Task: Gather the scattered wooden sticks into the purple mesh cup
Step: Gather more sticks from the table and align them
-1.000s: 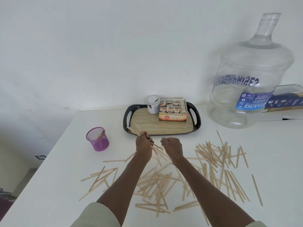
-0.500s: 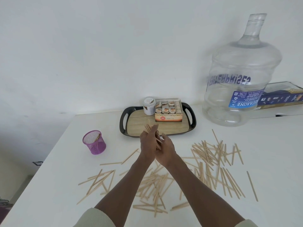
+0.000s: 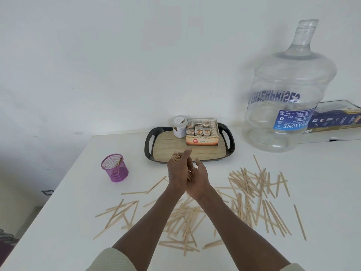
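Note:
My left hand (image 3: 176,173) and my right hand (image 3: 199,179) are pressed together above the table's middle, with a bundle of wooden sticks (image 3: 176,157) clamped between the palms, its ends poking out at the top. Many loose wooden sticks (image 3: 252,190) lie scattered over the white table (image 3: 66,212) below and to the right of my hands. The purple mesh cup (image 3: 114,167) stands upright to the left of my hands, apart from them, with a stick or two inside.
A black tray (image 3: 149,147) with a wooden base holds a white jar (image 3: 179,126) and a tea box (image 3: 202,133) just behind my hands. A large clear water jug (image 3: 289,90) stands at the back right, a dark flat box (image 3: 340,116) behind it. The table's left edge drops off near the cup.
My hands were apart over the pile, the left one gripping sticks. They have come together and lifted slightly, now sandwiching the bundle between both palms.

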